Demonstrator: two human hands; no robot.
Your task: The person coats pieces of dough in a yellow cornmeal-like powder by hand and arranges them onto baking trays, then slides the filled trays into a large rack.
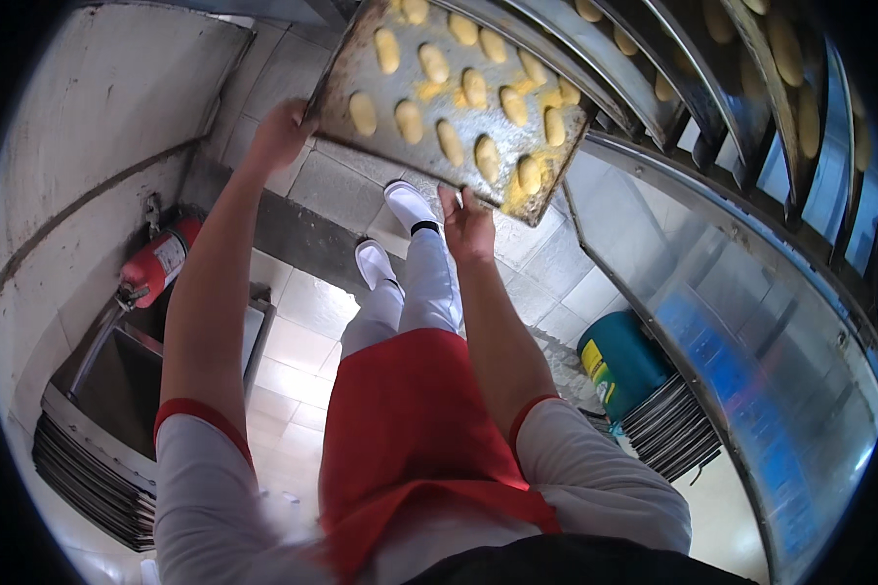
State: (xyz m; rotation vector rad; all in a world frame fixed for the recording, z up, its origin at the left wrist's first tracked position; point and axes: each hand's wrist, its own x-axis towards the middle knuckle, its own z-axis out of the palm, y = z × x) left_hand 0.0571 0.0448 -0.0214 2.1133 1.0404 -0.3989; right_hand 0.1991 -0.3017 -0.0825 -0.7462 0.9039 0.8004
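Out in front of me is a worn metal baking tray [400, 127] bearing several rows of oval, pale golden dough pieces [434, 63]. Yellow smears streak the metal around some of them. My left hand [283, 136] grips the tray's left edge near its near corner. Along the near edge, right of the middle, my right hand [469, 224] is closed on the rim, with fingers partly hidden under it. The tray's right side lies close to a rack [654, 58] of slanting shelves that hold more trays of similar pieces.
A metal-framed glass door [712, 283] stands at the right. Below it are a teal bucket [619, 351] and a stack of dark trays [668, 429]. On the left, a red fire extinguisher [156, 263] hangs beside a metal bin [117, 370] and another tray stack [93, 478].
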